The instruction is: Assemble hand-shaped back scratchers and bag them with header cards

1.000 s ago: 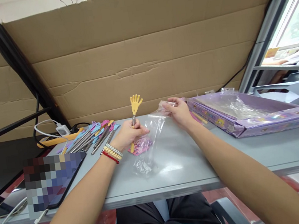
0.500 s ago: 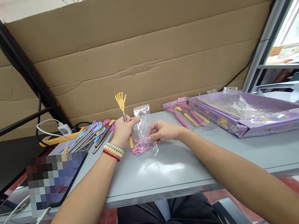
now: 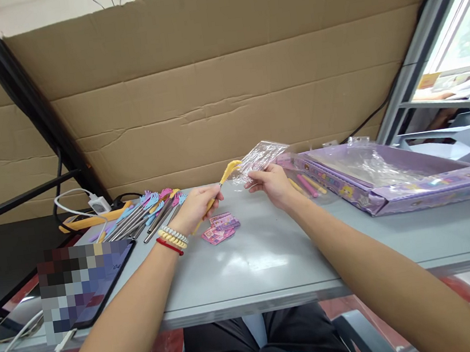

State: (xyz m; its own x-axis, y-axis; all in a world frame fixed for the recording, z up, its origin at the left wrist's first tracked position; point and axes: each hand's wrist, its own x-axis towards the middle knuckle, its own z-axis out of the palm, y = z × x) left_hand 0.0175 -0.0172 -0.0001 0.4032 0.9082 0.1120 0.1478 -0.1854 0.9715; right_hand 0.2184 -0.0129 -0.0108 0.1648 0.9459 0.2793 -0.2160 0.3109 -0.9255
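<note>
My left hand [image 3: 198,208] is closed around a yellow back scratcher [image 3: 229,169], whose hand-shaped head slants up to the right. In my right hand [image 3: 271,185] is a clear plastic bag [image 3: 263,152], pinched and tilted. The scratcher's head is right at the bag's left end; whether it is inside, I cannot tell. Just below, pink and purple printed cards [image 3: 223,226] lie on the grey table [image 3: 272,260]. Several more back scratchers [image 3: 136,216] with metal rods and coloured heads lie in a pile left of my left hand.
On the right, a purple cardboard box [image 3: 432,193] contains clear bags. Pink and yellow bagged scratchers [image 3: 309,185] lie against its left side. A tablet [image 3: 105,279], white cables and a charger [image 3: 99,202] occupy the left. Behind stands a cardboard wall [image 3: 225,102]; another person sits far right.
The back scratcher has tipped from upright to slanting right. My right hand has lifted the bag off the cards, up and to the right, turning it towards the scratcher's head.
</note>
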